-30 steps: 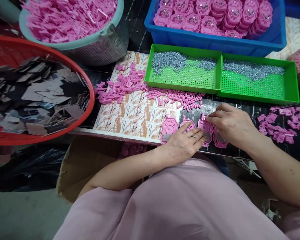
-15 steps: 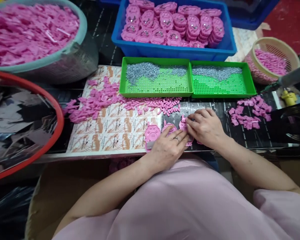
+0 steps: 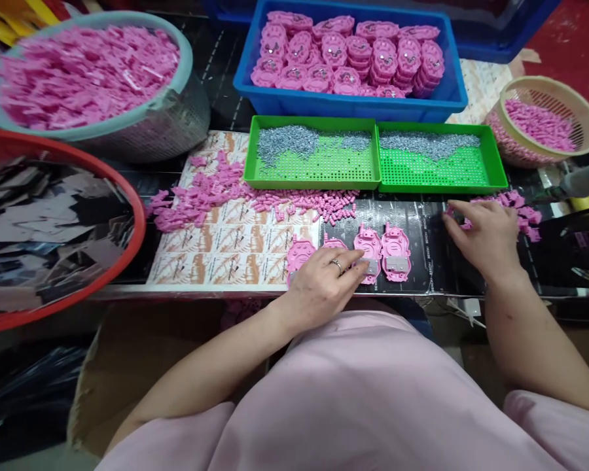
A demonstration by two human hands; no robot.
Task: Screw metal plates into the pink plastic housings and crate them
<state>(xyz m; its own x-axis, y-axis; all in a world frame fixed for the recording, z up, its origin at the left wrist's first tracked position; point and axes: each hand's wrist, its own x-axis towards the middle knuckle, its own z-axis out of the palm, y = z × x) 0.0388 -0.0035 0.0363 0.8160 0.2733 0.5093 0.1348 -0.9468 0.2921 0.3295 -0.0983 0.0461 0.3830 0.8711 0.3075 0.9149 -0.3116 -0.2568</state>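
Observation:
Several pink plastic casings lie in a row at the table's front edge. My left hand [image 3: 326, 278] rests palm down over the casings at the left, fingers spread, its fingertips on a casing with a grey plate [image 3: 368, 248]. Right of it lies another pink casing [image 3: 395, 252] with a grey plate, untouched. My right hand [image 3: 488, 239] is over the small pink parts [image 3: 525, 212] at the right, thumb and forefinger apart. Whatever lies under its palm is hidden.
Green trays [image 3: 314, 180] [image 3: 442, 186] hold small metal pieces. Behind them, a blue bin [image 3: 348, 108] holds stacked casings. Baskets of pink parts stand left [image 3: 186, 124] and right [image 3: 525, 154]. A red-rimmed basket [image 3: 138, 229] holds flat pieces. Loose pink parts [image 3: 201, 193] lie left.
My right hand has moved right, from the casings to the small pink parts, uncovering two casings. My left hand has stayed by the casings. The camera view has shifted slightly.

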